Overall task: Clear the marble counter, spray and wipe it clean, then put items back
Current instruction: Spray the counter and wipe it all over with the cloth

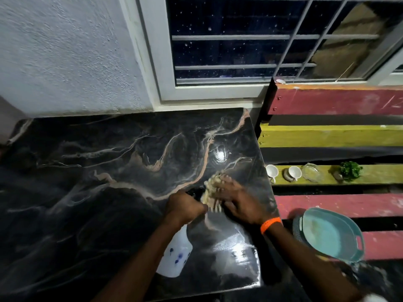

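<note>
Dim night scene; overhead lamp glare on the glossy counter (220,154), blurred right hand (237,199), edges curved by wide lens

Glossy dark marble, soft cloth, plastic bits, painted wood.

Marble counter (109,171): polished black stone w/ pale pink-white veins, smooth, wet-looking sheen and lamp glare near right edge. Cloth (212,188): cream, nubby, looped textile, matt, blurred. Spray bottle (175,253): white translucent plastic w/ blue marks, semi-gloss. Wristband (270,224): orange, smooth, prob. rubbery plastic. Basin (331,234): teal plastic, smooth, slight shine. Wall (65,51): rough textured plaster, matt white. Window frame (157,62): smooth white paint; glass speckled. Planks (338,101): painted wood, red and yellow, scuffed, matt. Cups (294,172): white glazed ceramic, glossy. Dish (311,172): clear glass.
</note>
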